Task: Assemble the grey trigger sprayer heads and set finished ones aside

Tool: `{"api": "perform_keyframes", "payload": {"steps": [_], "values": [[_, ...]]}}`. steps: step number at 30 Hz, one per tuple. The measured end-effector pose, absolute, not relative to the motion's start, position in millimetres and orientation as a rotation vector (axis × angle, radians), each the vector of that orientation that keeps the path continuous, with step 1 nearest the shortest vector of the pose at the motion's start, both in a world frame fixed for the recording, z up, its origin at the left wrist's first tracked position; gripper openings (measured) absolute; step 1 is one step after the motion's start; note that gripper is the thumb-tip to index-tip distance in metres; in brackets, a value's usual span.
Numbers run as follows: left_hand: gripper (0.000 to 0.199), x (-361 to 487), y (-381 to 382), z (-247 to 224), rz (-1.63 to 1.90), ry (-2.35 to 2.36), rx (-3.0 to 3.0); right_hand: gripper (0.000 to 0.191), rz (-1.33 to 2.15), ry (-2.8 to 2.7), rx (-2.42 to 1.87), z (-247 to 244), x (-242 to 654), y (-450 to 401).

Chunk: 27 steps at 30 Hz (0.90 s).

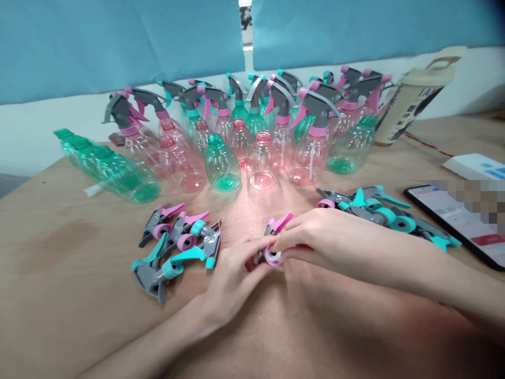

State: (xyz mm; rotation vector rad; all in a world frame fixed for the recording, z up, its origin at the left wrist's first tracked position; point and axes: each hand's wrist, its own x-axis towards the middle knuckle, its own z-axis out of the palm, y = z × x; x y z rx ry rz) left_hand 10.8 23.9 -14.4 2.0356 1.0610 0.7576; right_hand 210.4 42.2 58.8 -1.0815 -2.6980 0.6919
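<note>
Between my two hands is a grey trigger spray head with a pink trigger (283, 222), its pink collar facing up toward me with a white ring inside. My left hand (239, 271) grips it from the left, thumb and fingers around the collar. From the right, the closed fingers of my right hand (305, 235) press on the collar's edge; whether they also pinch the white ring is hidden. Left of my hands lies a group of loose spray heads (173, 268) with pink and turquoise parts. More loose spray heads (381, 217), mostly turquoise, lie beyond my right forearm.
Several clear pink and green bottles stand at the back, some open like the green bottle (221, 171), others topped with spray heads like the pink bottle (310, 160). A phone (453, 221), a white box (475, 164) and a tumbler (414, 100) occupy the right side.
</note>
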Motion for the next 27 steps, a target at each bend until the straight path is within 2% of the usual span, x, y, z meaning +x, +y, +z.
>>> {"api": "perform_keyframes", "payload": {"steps": [4, 8, 15, 23, 27], "values": [[0.023, 11.2, 24.1, -12.5, 0.766, 1.065, 2.056, 0.017, 0.719, -2.722, -1.117, 58.7, 208.4, 43.6], [0.008, 12.0, 24.0, -10.6, 0.744, 1.068, 2.086, 0.013, 0.713, -2.722, -1.156, 59.9, 205.9, 45.8], [0.003, 12.5, 24.3, -8.6, 0.728, 1.047, 2.108, 0.018, 0.752, -2.697, -1.142, 60.1, 207.9, 46.4], [0.014, 13.3, 23.5, -10.1, 0.723, 1.024, 2.172, 0.014, 0.722, -2.771, -1.016, 58.4, 206.5, 40.7], [0.014, 14.5, 22.7, -9.0, 0.734, 1.03, 2.146, 0.018, 0.715, -2.79, -1.017, 58.3, 204.7, 40.4]]}}
